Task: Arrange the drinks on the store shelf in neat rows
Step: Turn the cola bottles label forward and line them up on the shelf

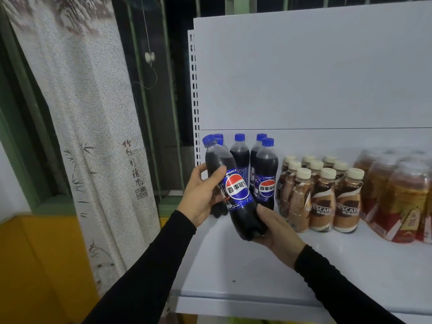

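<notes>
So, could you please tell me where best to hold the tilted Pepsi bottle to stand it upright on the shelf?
Probably around the labelled middle of the tilted Pepsi bottle, from its left, where the left hand already grips. The right hand cups the base, which must be freed to touch the shelf.

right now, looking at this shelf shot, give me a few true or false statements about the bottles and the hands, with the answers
1. Both hands hold one cola bottle. True: the left hand grips its upper body, the right hand cups its base.
2. The held bottle stands upright on the shelf. False: it is tilted and lifted off the shelf.
3. The coffee bottles have blue caps. False: their caps are cream; the cola bottles have the blue caps.
4. The coffee bottles stand to the right of the cola bottles at the back. True.
5. The shrink-wrapped pack sits at the shelf's left end. False: it is at the right.
</notes>
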A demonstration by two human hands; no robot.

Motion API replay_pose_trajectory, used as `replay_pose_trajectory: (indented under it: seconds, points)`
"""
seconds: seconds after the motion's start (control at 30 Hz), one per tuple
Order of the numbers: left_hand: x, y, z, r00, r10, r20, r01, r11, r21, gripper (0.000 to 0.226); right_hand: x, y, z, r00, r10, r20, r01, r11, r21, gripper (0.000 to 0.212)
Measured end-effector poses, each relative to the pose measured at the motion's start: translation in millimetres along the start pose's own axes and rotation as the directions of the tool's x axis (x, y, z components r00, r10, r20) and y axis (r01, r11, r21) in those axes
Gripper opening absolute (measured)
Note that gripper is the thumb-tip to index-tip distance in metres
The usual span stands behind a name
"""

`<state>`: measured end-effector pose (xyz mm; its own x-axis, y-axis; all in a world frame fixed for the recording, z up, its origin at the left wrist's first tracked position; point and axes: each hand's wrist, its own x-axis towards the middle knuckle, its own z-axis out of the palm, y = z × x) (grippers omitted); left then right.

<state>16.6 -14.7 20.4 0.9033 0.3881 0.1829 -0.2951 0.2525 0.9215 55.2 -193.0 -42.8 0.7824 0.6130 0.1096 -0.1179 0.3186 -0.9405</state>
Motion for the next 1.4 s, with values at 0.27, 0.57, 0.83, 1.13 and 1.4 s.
replay_pose_trajectory:
  seconds: [0.27,0.57,0.83,1.13,1.4]
  points:
    - [-1,0,8,1.0,0.001,0.015,-0.002,0.997,0.076,0.033,-1,-6,2,0.999,-0.043,0.013,0.044,0.987,-0.157,0.039]
    - [-3,-4,6,0.997,-0.081,0.021,0.082,0.994,-0.069,0.038,-4,-1,5,0.999,0.038,0.032,-0.037,0.999,-0.016,0.03]
    - [-3,-4,7,0.998,-0.056,0.03,0.056,0.998,0.006,0.036,0,-1,3,0.999,-0.015,-0.036,0.012,0.997,-0.073,0.045]
    - [-1,-5,6,0.999,-0.043,-0.021,0.042,0.999,-0.022,0.045,-3,-5,-2,0.997,-0.005,0.073,0.017,0.986,-0.166,0.05]
    - [-2,0,10,0.996,-0.075,0.047,0.077,0.996,-0.043,0.035,-2,2,-7,0.999,-0.014,0.043,0.017,0.998,-0.066,0.032]
